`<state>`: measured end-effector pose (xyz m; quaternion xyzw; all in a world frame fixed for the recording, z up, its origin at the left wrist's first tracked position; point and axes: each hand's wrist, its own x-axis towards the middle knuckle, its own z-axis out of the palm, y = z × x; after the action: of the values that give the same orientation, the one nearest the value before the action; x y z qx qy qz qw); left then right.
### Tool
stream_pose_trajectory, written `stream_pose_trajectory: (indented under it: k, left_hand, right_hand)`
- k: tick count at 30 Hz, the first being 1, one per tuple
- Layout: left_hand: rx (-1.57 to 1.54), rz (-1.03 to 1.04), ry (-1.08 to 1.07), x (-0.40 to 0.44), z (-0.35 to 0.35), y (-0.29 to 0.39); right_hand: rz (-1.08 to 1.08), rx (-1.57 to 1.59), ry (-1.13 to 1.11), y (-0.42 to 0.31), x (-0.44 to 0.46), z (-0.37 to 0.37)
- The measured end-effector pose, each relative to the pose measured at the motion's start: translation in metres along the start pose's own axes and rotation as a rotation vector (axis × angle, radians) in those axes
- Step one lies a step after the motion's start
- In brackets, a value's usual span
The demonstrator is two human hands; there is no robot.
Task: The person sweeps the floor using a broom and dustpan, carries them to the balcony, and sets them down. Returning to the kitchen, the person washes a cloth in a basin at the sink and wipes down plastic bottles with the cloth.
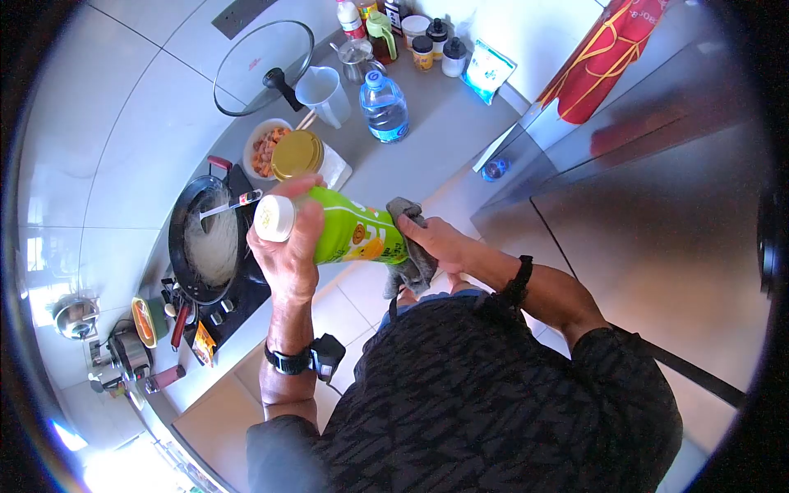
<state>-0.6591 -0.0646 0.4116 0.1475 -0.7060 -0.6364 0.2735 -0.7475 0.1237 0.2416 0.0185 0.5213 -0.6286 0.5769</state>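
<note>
A green bottle [349,230] with a white cap [274,218] lies tilted across the front of my body. My left hand [289,261] is closed around its neck end, just below the cap. At the bottle's base, my right hand [444,244] grips a grey cloth [417,261] that presses against the bottle. To the left, a wok [185,246] sits on the stove with pale contents and a white-handled utensil [230,205] in it. Beyond my left hand are a gold-lidded container [297,154] and a bowl [252,141] of chopped food.
On the grey counter [440,123] stand a water bottle [384,107], a plastic jug [324,94] and several seasoning bottles. A glass lid [265,70] leans by the wall. An orange packet [203,343] lies near the stove's front. A large shiny panel [649,197] rises on the right.
</note>
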Motion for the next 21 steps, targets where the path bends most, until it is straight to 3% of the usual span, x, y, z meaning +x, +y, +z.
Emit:
stream_pose_trajectory:
  k: [4, 7, 10, 13, 17, 21]
  left_hand:
    - [-0.035, -0.011, -0.004, -0.003, -0.004, 0.003]
    - [-0.007, 0.057, 0.010, -0.004, 0.000, 0.004]
    - [0.003, 0.064, 0.016, -0.003, 0.005, 0.008]
    - [-0.072, -0.092, -0.002, -0.006, 0.007, 0.013]
    - [-0.015, 0.069, -0.133, -0.006, 0.016, 0.007]
    - [0.009, 0.086, -0.229, -0.010, 0.014, 0.001]
  right_hand:
    - [-0.059, -0.326, 0.135, -0.036, -0.038, 0.013]
    - [-0.595, -0.588, 0.258, -0.041, -0.051, 0.023]
    - [-0.518, -0.451, 0.216, -0.021, -0.020, 0.017]
    - [-0.257, 0.099, -0.027, -0.024, 0.001, 0.012]
    - [0.174, 0.606, -0.357, -0.027, 0.001, 0.011]
    - [0.246, 0.596, -0.367, -0.015, -0.001, 0.014]
